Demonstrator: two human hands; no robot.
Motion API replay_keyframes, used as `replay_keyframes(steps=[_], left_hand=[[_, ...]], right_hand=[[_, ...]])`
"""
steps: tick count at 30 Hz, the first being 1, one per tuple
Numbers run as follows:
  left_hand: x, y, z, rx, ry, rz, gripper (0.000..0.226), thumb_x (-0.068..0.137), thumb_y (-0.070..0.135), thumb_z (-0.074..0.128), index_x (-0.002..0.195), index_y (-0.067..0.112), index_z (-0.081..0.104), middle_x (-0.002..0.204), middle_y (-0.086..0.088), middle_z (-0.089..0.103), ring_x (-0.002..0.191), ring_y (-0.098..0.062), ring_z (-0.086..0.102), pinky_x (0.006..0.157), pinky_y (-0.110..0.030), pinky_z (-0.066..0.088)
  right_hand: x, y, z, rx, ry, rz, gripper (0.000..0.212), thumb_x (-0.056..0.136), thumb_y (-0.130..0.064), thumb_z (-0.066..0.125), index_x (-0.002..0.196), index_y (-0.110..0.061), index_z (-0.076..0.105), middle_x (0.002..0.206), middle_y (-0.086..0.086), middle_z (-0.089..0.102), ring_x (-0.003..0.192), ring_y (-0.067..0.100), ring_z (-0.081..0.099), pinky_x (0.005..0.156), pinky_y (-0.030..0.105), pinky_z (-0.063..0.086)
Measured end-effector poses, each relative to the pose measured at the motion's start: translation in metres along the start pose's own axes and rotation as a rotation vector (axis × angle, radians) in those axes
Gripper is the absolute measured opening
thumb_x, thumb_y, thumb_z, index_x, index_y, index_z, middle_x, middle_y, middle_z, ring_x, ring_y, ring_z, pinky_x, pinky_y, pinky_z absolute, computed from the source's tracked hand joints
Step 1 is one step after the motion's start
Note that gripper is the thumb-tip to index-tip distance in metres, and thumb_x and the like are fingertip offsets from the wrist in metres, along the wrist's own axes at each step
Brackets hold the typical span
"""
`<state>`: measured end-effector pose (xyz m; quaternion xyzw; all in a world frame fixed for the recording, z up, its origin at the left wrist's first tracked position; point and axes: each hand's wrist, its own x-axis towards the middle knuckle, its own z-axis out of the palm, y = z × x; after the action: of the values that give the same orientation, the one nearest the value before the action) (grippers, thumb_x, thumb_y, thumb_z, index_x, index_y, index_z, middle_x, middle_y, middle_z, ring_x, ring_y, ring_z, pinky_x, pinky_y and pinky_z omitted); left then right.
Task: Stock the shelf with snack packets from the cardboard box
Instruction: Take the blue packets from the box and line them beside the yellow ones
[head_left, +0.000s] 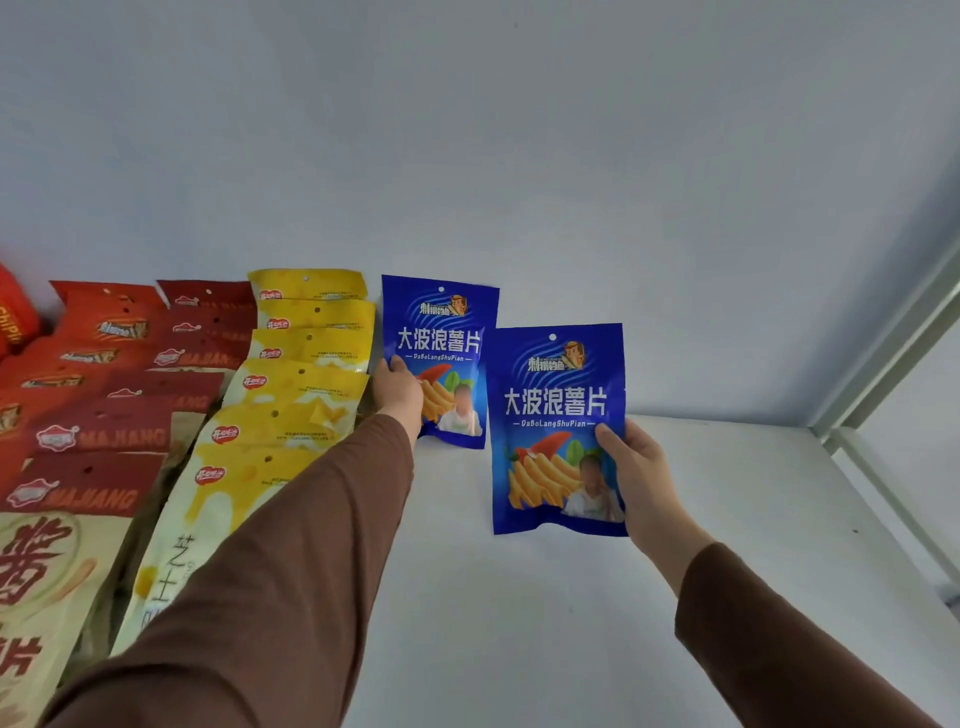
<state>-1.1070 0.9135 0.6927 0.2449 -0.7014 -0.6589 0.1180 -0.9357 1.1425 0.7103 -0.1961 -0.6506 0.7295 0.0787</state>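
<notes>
Head view: my left hand (397, 387) pinches the rear blue packet (441, 332) upright at centre frame on the white shelf (727, 519); my right hand (636, 467) grips the front blue packet (556, 415). Yellow packets (306, 364) and red packets (130, 364) crowd the left.

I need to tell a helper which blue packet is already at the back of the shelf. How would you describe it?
On the white shelf, find the row of yellow packets. Just right of it stands the far blue packet against the back wall, held by the left hand. The other blue packet sits nearer, in the right hand.
</notes>
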Motion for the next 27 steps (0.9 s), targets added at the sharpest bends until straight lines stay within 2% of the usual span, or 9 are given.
replay_keyframes(steps=[6,11,16,19,22,24,25,26,27], left_hand=[[0.014,-0.006,0.004,0.072,0.009,0.03,0.036,0.109,0.028,0.038,0.139,0.01,0.048,0.139,-0.012,0.055,0.127,-0.027,0.056,0.087,-0.032,0.046],[0.006,-0.006,0.0,0.253,0.043,0.04,0.035,0.108,0.031,0.04,0.133,0.008,0.046,0.139,-0.016,0.053,0.128,-0.028,0.055,0.103,-0.042,0.05],[-0.018,-0.004,-0.006,0.374,0.097,0.078,0.043,0.106,0.032,0.039,0.141,0.007,0.042,0.143,-0.016,0.052,0.128,-0.033,0.055,0.103,-0.046,0.049],[-0.03,-0.006,-0.009,0.414,0.032,0.068,0.046,0.107,0.03,0.037,0.146,0.007,0.039,0.148,-0.015,0.049,0.132,-0.034,0.051,0.107,-0.046,0.044],[-0.045,0.003,-0.017,0.447,-0.085,0.019,0.044,0.109,0.026,0.034,0.147,0.004,0.039,0.147,-0.015,0.05,0.129,-0.034,0.052,0.104,-0.042,0.045],[-0.046,0.008,-0.028,0.412,-0.217,-0.017,0.036,0.109,0.021,0.035,0.136,0.003,0.051,0.133,-0.017,0.058,0.111,-0.03,0.059,0.088,-0.035,0.051],[-0.041,0.008,-0.035,0.355,-0.278,-0.051,0.028,0.108,0.02,0.038,0.118,0.005,0.06,0.116,-0.016,0.063,0.093,-0.024,0.059,0.074,-0.028,0.049],[-0.034,0.008,-0.042,0.318,-0.315,-0.078,0.023,0.106,0.02,0.041,0.097,0.011,0.06,0.097,-0.012,0.062,0.078,-0.019,0.054,0.064,-0.024,0.041],[-0.027,0.01,-0.049,0.284,-0.325,-0.099,0.024,0.104,0.022,0.044,0.083,0.017,0.054,0.085,-0.007,0.057,0.071,-0.016,0.048,0.061,-0.025,0.035]], right_hand=[[0.012,0.006,0.005,0.004,-0.022,0.013,0.016,0.099,-0.036,0.061,0.107,-0.022,0.063,0.084,-0.006,0.078,0.081,0.022,0.074,0.076,0.043,0.061],[0.013,0.009,0.005,0.016,-0.028,0.02,0.02,0.1,-0.037,0.06,0.109,-0.02,0.063,0.083,-0.003,0.077,0.08,0.024,0.074,0.078,0.045,0.061],[0.011,0.01,0.006,0.043,-0.037,0.014,0.016,0.101,-0.037,0.059,0.106,-0.022,0.063,0.076,-0.004,0.076,0.072,0.021,0.07,0.074,0.04,0.06],[0.01,0.011,0.011,0.059,-0.055,0.016,0.022,0.102,-0.036,0.057,0.111,-0.018,0.063,0.076,0.003,0.073,0.063,0.019,0.064,0.066,0.035,0.058],[0.012,0.014,0.026,0.072,-0.05,0.04,0.026,0.102,-0.038,0.058,0.116,-0.016,0.063,0.085,0.005,0.074,0.06,0.017,0.064,0.067,0.035,0.058],[0.013,0.017,0.039,0.083,-0.042,0.054,0.027,0.101,-0.038,0.059,0.118,-0.017,0.062,0.096,0.007,0.075,0.063,0.015,0.066,0.067,0.034,0.059],[0.013,0.019,0.046,0.089,-0.041,0.06,0.028,0.101,-0.038,0.059,0.12,-0.018,0.062,0.102,0.007,0.075,0.065,0.015,0.066,0.066,0.034,0.058],[0.013,0.021,0.053,0.098,-0.038,0.068,0.028,0.101,-0.038,0.059,0.12,-0.019,0.061,0.106,0.006,0.074,0.066,0.014,0.067,0.066,0.033,0.058],[0.012,0.022,0.059,0.111,-0.035,0.078,0.027,0.101,-0.038,0.06,0.119,-0.019,0.061,0.107,0.004,0.074,0.067,0.013,0.067,0.065,0.032,0.057]])
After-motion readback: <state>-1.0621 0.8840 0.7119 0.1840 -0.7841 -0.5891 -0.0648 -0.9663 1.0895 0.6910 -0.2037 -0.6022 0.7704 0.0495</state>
